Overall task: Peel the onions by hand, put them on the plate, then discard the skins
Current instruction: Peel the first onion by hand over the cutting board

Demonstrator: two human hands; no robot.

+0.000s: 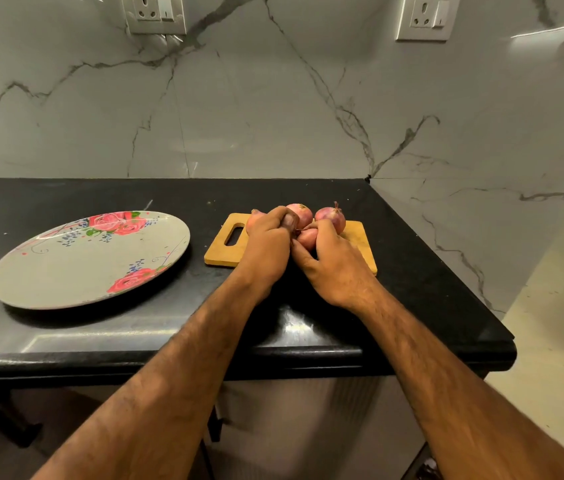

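Right hand curls round small red onion over wooden chopping board, frame centre. Onion axis runs left-right, stem end left. Left hand pinches that tip.

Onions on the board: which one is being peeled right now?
The front onion, nearest the person, gripped between the left hand and right hand. The other onions sit behind it on the cutting board.

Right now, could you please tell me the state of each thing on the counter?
Plate: empty, flat on the counter.
Cutting board: flat, carrying the onions.
Held onion: gripped between both hands.
Other onions: skins on, resting on the board.
Left hand: pinches the held onion.
Right hand: holds the held onion.
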